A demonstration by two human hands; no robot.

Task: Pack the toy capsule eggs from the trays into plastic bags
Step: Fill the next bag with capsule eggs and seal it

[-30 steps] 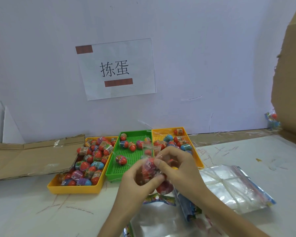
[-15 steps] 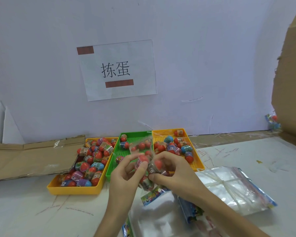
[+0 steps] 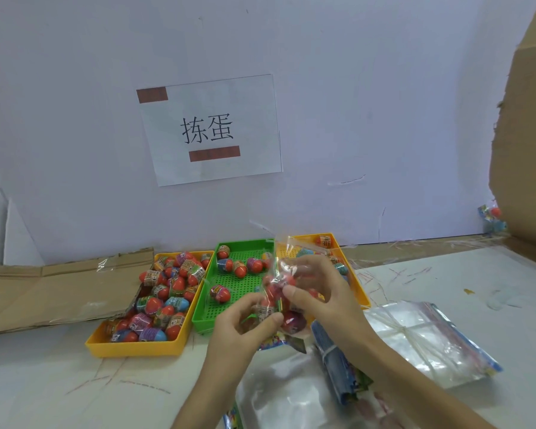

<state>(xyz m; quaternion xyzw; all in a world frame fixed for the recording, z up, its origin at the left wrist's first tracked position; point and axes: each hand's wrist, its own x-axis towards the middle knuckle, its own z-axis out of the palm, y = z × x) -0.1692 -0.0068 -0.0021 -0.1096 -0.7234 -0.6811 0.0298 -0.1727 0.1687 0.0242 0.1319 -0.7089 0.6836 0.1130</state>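
— What's shifted?
— The right hand [image 3: 319, 292] has risen slightly and the left hand [image 3: 245, 329] has dropped. Both pinch the clear plastic bag [image 3: 291, 246] holding capsule eggs [image 3: 273, 289].
— Where?
— Over the green tray [image 3: 248, 284], at the near-right corner. The fuller yellow tray [image 3: 136, 349] sits at its 9 o'clock.
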